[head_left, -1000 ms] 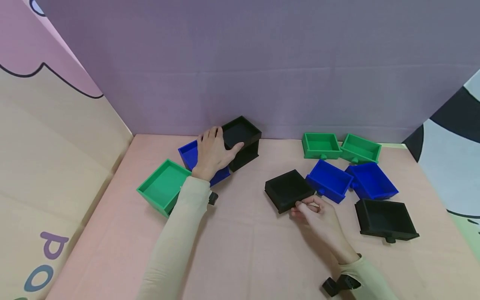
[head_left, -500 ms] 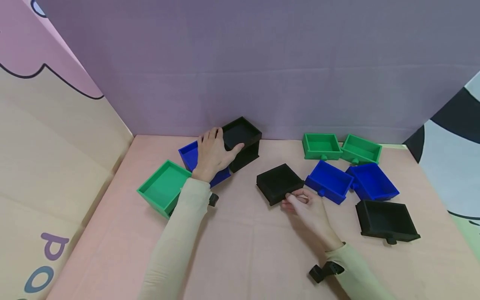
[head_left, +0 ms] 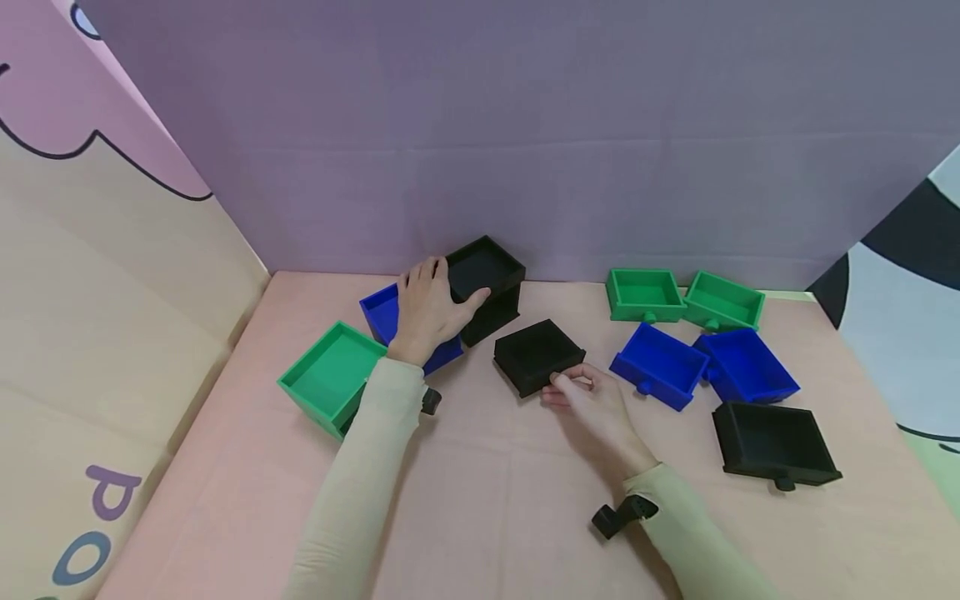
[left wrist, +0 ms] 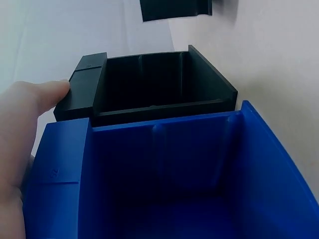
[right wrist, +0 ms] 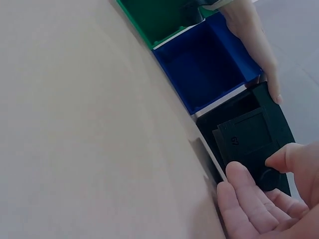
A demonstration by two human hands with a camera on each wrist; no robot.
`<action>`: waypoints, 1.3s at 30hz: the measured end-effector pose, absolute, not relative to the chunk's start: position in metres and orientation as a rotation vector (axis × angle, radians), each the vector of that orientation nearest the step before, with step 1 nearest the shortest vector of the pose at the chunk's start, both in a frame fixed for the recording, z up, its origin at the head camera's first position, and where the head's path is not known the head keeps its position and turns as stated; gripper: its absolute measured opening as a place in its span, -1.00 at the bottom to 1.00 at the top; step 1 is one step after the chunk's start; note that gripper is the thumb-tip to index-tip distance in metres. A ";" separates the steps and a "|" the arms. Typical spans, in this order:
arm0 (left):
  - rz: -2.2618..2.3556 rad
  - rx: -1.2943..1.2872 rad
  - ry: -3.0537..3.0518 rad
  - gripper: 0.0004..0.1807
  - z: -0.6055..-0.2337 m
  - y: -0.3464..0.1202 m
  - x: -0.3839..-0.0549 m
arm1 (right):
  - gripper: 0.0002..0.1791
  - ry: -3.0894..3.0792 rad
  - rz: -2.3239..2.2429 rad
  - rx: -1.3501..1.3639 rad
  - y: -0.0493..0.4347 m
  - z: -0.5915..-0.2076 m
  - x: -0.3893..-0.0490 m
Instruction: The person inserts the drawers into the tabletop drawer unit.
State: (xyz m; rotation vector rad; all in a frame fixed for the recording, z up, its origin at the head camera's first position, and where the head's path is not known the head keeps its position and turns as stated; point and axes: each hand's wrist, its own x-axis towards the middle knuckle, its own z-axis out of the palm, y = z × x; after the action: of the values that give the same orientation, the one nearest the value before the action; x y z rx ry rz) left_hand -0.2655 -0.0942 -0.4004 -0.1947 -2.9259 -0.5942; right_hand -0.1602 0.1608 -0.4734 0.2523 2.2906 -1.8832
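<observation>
Closest to us, lower right of the frame, a loose black drawer [head_left: 776,446] sits on the pink cloth [head_left: 465,517] with its knob pointing our way, so that one's not placed anywhere yet. A bit further in, just right of centre, our right hand [head_left: 592,408] has fingers curled in, thumb and fingertips pinching the knob [right wrist: 269,178] of another black drawer [head_left: 538,357]. That drawer is near the cases with a gap between, so we'd call this one outside, not in.

Left of centre there's the green case [head_left: 330,375], its mouth partly blocked by our sleeve, so we can't tell fully what's inside. Over on the right, two blue drawers [head_left: 660,362] [head_left: 750,367] lie together, also out.

Further back, our left hand [head_left: 433,308] is spread wide over the blue case [head_left: 382,312], thumb touching the black case [head_left: 487,271] beside it, not really gripping anything. Both cases look hollow from the left wrist. Furthest off, right of centre, two green drawers [head_left: 645,292] [head_left: 725,300] sit by the purple backdrop [head_left: 562,167]. We reckon it's early days: six drawers out, none seen inside a case.
</observation>
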 end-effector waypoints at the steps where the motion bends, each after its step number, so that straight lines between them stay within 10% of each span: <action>1: -0.590 -0.194 -2.925 0.03 -0.400 -0.094 -0.265 | -0.70 2.282 -1.887 0.261 0.159 -0.473 -0.161; 39: -0.571 -0.188 -2.909 0.05 -0.402 -0.093 -0.265 | -0.77 2.213 -1.919 0.231 0.124 -0.479 -0.213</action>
State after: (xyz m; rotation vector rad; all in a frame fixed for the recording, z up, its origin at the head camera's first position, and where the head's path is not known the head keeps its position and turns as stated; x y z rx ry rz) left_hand -0.2654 -0.0933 -0.4021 -0.1880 -2.9091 -0.5714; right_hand -0.2129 0.1238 -0.4793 0.2308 2.2132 -1.9187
